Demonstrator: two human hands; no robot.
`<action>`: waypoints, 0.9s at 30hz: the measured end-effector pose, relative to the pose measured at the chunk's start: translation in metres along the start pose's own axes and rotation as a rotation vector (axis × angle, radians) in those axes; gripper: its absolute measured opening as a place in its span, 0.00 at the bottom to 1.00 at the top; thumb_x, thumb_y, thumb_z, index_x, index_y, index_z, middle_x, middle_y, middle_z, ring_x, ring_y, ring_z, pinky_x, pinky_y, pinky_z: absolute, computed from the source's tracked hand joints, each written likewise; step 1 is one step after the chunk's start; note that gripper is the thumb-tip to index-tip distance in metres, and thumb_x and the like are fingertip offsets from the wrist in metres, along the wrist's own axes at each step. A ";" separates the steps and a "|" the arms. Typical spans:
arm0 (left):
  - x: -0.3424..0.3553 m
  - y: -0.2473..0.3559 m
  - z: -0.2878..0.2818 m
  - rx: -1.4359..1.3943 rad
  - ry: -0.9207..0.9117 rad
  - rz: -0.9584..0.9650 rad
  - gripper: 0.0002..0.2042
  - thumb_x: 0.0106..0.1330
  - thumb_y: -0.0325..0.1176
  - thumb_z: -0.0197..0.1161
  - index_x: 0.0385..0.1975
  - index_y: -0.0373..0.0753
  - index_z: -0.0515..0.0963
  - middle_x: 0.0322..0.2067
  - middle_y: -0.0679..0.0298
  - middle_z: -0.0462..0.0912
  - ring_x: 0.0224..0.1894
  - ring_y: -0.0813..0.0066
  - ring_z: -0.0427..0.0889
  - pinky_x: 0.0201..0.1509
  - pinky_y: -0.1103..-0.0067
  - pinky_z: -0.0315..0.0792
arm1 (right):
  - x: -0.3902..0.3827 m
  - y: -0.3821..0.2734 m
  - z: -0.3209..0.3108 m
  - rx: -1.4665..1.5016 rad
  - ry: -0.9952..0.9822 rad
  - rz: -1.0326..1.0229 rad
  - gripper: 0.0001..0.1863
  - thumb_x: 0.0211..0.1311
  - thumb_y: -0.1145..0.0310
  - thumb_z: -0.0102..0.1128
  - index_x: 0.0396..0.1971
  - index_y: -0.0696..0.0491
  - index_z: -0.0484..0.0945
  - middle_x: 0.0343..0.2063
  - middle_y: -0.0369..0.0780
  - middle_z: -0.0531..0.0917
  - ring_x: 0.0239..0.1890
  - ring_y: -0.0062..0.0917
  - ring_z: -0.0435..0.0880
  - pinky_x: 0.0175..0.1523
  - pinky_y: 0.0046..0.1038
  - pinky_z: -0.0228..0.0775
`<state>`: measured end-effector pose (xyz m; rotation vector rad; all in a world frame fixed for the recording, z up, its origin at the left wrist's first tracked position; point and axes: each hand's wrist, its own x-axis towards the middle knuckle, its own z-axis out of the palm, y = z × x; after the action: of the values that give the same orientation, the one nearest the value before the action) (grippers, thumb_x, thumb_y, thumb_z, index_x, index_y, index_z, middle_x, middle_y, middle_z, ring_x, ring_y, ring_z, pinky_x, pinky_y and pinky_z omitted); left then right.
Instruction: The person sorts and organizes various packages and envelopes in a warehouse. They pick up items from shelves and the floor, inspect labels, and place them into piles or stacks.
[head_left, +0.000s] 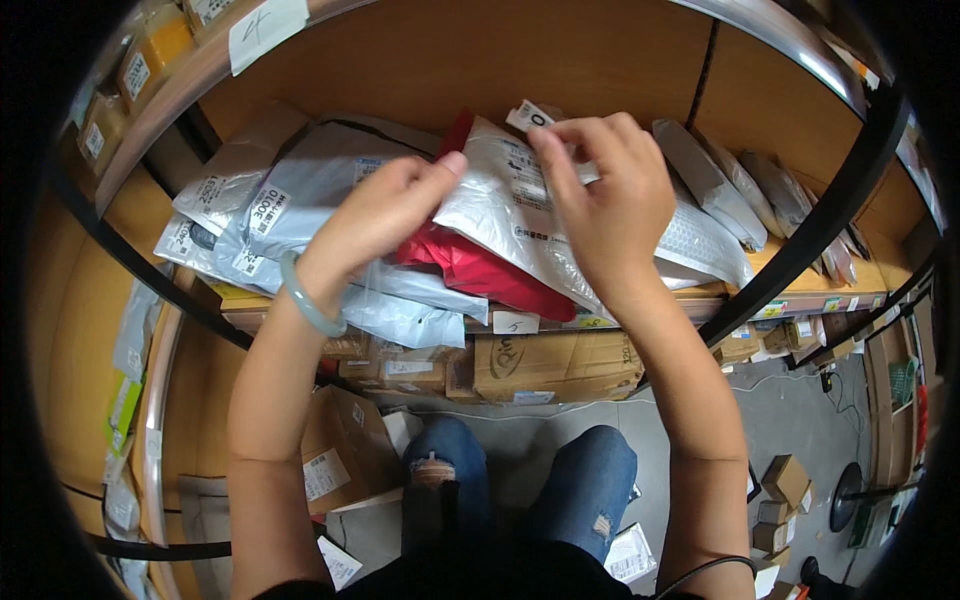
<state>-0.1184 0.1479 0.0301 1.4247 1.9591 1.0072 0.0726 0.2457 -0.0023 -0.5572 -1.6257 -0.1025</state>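
My left hand (410, 200), wearing a pale bangle, is curled with its thumb at the left edge of a silver-white mailer (495, 190); what its fingertips grip is hidden. My right hand (590, 175) is closed at the mailer's top edge, thumb beside a small white label (530, 118) that sticks up. A red mailer (500, 280) lies under the silver-white one. Grey plastic mailers (300, 190) are piled to the left, and a bubble mailer (700, 240) lies to the right.
Curved wooden shelving (620, 70) with black metal uprights (810, 230) surrounds me. More slim parcels (770, 190) lean at the right. Cardboard boxes (555, 365) fill the shelf below; others (785, 480) stand on the grey floor (710, 420) near a cable. My knees show at the bottom.
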 end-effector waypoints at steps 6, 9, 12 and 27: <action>-0.009 -0.026 0.010 -0.365 -0.218 0.117 0.13 0.72 0.42 0.61 0.43 0.37 0.79 0.30 0.75 0.78 0.24 0.91 0.69 0.23 0.88 0.61 | -0.022 -0.009 0.015 -0.130 -0.039 -0.183 0.08 0.49 0.61 0.76 0.22 0.44 0.83 0.22 0.29 0.76 0.26 0.28 0.72 0.31 0.31 0.62; -0.022 -0.011 0.007 -0.400 -0.253 0.040 0.13 0.72 0.37 0.62 0.44 0.31 0.78 0.36 0.69 0.82 0.37 0.87 0.76 0.40 0.87 0.70 | -0.031 -0.005 0.015 -0.126 -0.036 -0.221 0.08 0.48 0.61 0.77 0.22 0.43 0.84 0.20 0.29 0.75 0.26 0.27 0.71 0.31 0.31 0.58; -0.022 -0.014 0.007 -0.403 -0.251 0.050 0.13 0.73 0.37 0.61 0.43 0.32 0.78 0.35 0.69 0.82 0.37 0.87 0.76 0.40 0.86 0.70 | -0.036 -0.009 0.016 -0.108 -0.039 -0.221 0.07 0.48 0.61 0.77 0.22 0.42 0.84 0.20 0.28 0.75 0.25 0.26 0.70 0.31 0.31 0.57; -0.036 -0.025 0.005 0.655 0.166 0.828 0.40 0.47 0.64 0.72 0.57 0.42 0.75 0.48 0.64 0.80 0.32 0.64 0.83 0.35 0.75 0.76 | -0.028 -0.013 0.004 -0.090 -0.428 -0.272 0.12 0.58 0.56 0.67 0.35 0.46 0.90 0.30 0.33 0.81 0.36 0.29 0.75 0.42 0.33 0.62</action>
<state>-0.1175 0.1111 0.0066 2.7341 1.9120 0.8228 0.0645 0.2276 -0.0259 -0.4414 -2.1184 -0.2743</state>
